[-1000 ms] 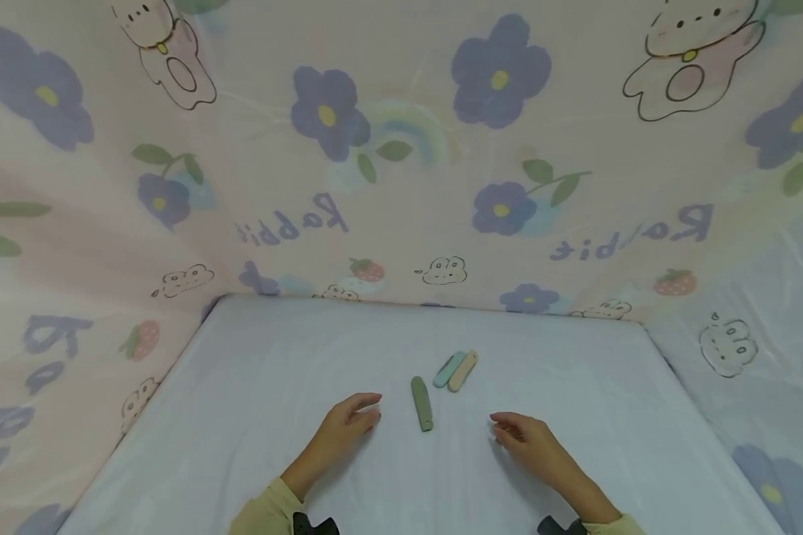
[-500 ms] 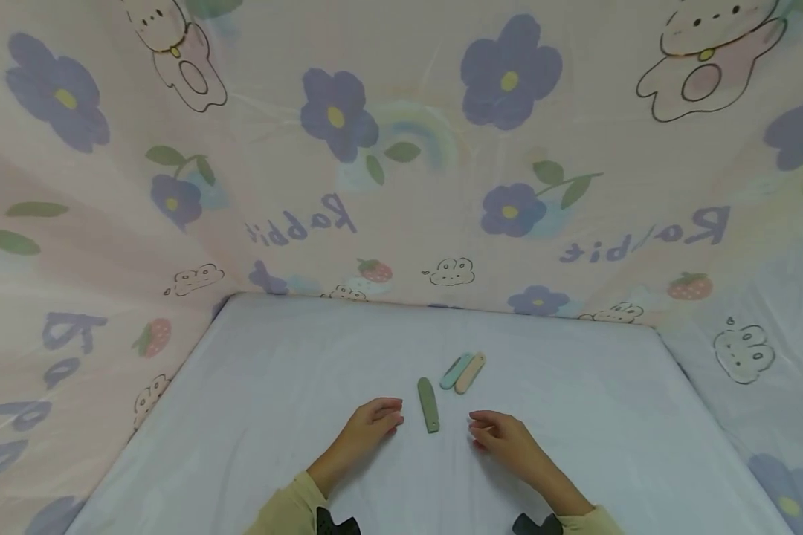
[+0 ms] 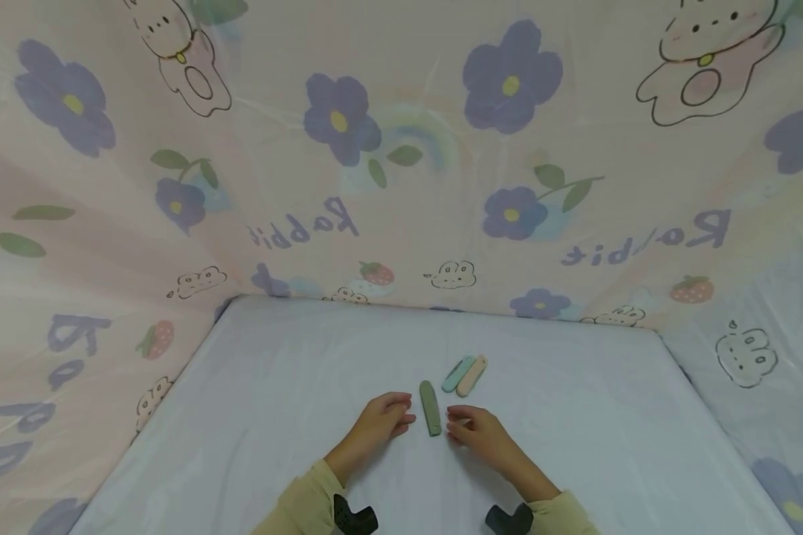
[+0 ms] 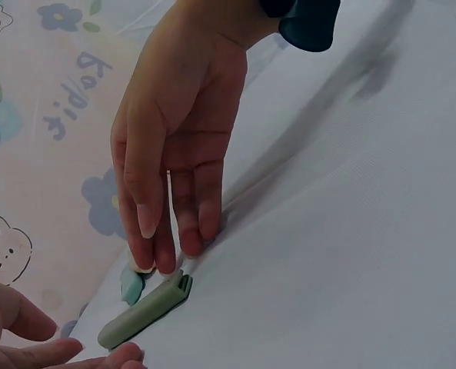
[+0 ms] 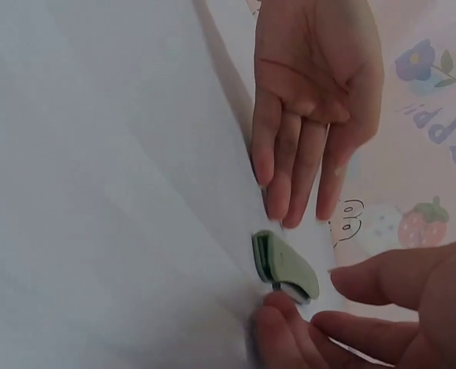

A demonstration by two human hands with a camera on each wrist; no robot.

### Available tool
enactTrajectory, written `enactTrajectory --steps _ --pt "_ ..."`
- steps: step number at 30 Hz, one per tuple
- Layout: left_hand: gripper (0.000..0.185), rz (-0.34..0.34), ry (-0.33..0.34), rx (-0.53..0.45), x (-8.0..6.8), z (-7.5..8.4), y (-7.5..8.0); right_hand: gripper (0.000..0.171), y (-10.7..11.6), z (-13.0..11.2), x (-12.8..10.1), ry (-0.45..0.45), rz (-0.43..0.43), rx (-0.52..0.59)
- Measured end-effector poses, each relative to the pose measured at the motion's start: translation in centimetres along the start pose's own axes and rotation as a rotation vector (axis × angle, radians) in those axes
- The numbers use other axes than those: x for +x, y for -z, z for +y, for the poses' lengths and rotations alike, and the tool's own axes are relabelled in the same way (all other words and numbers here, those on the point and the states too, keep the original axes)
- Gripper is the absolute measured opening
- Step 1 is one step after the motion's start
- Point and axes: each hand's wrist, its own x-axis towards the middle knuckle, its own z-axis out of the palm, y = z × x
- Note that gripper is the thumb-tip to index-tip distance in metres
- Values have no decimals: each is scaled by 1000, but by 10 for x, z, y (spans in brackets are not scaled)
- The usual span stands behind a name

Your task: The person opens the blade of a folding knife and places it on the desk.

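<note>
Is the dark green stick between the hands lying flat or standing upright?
Lying flat. The dark green stick rests lengthwise on the white sheet, between the left hand and right hand.

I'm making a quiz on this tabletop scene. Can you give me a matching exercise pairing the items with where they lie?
Things:
1. dark green flat stick
2. light teal flat stick
3. beige flat stick
4. left hand

Places:
A. farthest right of the three sticks
B. between the two hands
C. left of the dark green stick, fingers straight
D. beside the beige stick, on its left

Pairs: 1-B, 2-D, 3-A, 4-C
</note>
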Motion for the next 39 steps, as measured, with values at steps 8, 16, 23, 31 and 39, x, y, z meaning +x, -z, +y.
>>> enactTrajectory --steps 8,16,23,31,39 --pt "35 57 -5 36 11 -2 -14 38 -7 -1 5 -3 30 -55" --pt "34 61 5 55 15 -8 -26 32 -13 2 12 18 16 -69" --pt "34 28 19 33 18 -14 -27 34 -17 5 16 42 29 -52" --pt "35 9 -27 55 22 -13 -30 31 -14 5 19 42 35 -49" --pt "29 -17 -76 95 23 -5 -30 32 -10 9 21 35 63 -65"
